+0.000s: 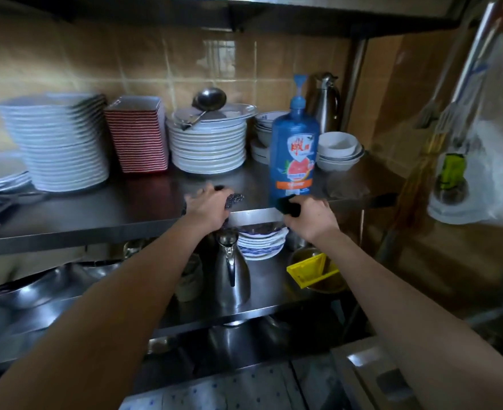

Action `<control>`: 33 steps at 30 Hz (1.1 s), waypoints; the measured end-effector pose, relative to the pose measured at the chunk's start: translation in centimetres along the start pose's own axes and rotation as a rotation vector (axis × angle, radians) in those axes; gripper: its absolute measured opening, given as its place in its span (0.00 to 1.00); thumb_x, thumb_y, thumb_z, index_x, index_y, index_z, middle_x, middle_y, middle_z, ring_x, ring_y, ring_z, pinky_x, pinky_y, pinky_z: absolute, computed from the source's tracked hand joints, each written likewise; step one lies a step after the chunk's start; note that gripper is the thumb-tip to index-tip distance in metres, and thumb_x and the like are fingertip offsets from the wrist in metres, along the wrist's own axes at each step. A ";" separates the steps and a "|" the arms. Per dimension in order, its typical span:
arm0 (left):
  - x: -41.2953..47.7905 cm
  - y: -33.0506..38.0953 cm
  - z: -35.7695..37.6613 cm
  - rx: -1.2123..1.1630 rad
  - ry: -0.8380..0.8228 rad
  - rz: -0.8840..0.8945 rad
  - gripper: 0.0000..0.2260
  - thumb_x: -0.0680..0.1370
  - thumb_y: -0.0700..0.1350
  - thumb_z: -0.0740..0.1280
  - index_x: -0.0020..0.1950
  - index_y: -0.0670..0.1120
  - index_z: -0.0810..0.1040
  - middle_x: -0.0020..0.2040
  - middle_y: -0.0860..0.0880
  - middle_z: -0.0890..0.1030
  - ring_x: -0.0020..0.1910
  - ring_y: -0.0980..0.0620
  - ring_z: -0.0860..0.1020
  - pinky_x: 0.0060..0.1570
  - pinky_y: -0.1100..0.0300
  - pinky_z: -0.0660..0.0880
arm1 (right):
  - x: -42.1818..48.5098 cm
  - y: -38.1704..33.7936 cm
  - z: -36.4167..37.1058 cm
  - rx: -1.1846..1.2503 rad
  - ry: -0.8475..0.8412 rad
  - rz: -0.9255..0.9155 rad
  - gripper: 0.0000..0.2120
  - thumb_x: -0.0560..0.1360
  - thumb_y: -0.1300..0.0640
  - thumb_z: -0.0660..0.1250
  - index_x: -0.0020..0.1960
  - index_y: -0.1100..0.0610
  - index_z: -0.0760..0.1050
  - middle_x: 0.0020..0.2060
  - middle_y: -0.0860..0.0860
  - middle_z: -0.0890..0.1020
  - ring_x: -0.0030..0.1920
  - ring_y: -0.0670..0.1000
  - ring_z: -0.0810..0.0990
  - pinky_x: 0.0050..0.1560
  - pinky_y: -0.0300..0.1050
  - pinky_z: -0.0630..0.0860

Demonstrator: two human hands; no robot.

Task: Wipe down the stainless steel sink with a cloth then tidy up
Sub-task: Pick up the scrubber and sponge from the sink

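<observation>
My left hand (207, 207) grips a dark scrubbing pad or cloth (234, 200) at the front edge of the steel shelf (96, 214). My right hand (311, 216) holds a black object (287, 205), blurred, just below the blue dish soap bottle (294, 149) that stands on the same shelf. Both arms reach forward over the shelf edge. The sink is not clearly in view.
Stacks of white plates (57, 143), red-striped dishes (137, 134), more plates with a ladle (210, 140), bowls (337, 150) and a steel thermos (325, 102) fill the shelf. Below stand a steel kettle (232, 276), patterned plates (260, 241) and a yellow item (312, 270). Utensils hang at right (451, 173).
</observation>
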State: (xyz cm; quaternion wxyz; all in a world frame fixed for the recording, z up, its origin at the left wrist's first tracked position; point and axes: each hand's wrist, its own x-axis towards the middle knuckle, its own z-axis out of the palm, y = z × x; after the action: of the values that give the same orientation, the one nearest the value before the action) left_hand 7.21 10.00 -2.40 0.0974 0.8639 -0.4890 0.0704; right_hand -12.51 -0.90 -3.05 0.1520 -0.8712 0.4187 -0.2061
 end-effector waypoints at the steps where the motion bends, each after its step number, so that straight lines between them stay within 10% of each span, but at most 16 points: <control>1: 0.3 -0.6 -0.1 0.007 0.004 -0.014 0.21 0.75 0.51 0.66 0.67 0.58 0.67 0.63 0.43 0.67 0.63 0.41 0.68 0.61 0.41 0.62 | 0.8 -0.9 0.6 0.004 -0.005 -0.029 0.23 0.69 0.48 0.68 0.63 0.49 0.75 0.59 0.54 0.79 0.62 0.61 0.72 0.60 0.51 0.73; 33: 7.7 -8.5 2.5 -0.001 -0.075 -0.198 0.25 0.78 0.53 0.61 0.74 0.53 0.59 0.72 0.43 0.60 0.66 0.39 0.67 0.62 0.42 0.64 | 13.6 -6.2 10.3 -0.035 -0.152 -0.157 0.18 0.77 0.47 0.61 0.58 0.59 0.74 0.56 0.59 0.78 0.58 0.61 0.75 0.54 0.52 0.74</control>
State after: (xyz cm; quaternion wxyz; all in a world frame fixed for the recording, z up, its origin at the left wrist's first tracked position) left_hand 18.53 7.29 -4.05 0.0861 0.9100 -0.4046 0.0275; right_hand 4.28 -7.01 -6.12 0.1515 -0.9170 0.3399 -0.1434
